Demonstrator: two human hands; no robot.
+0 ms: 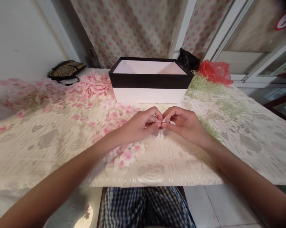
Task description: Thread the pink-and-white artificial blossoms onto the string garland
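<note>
My left hand (147,122) and my right hand (183,122) meet above the table, fingertips pinched together. Between them they grip a small white and pink artificial flower (160,134), part of which hangs below the fingers. Most of it is covered by my fingertips. Several loose pink and white flower petals (128,155) lie on the table just below my left wrist. Right behind my hands stands a white box (149,95) with a black rim, open at the top.
Pink petals (92,84) are heaped along the left of the tablecloth (69,155). A patterned bag (66,69) sits at the back left. Green shredded filler (204,85), a red plastic bag (215,71) and a black plastic bag (188,59) are at the back right.
</note>
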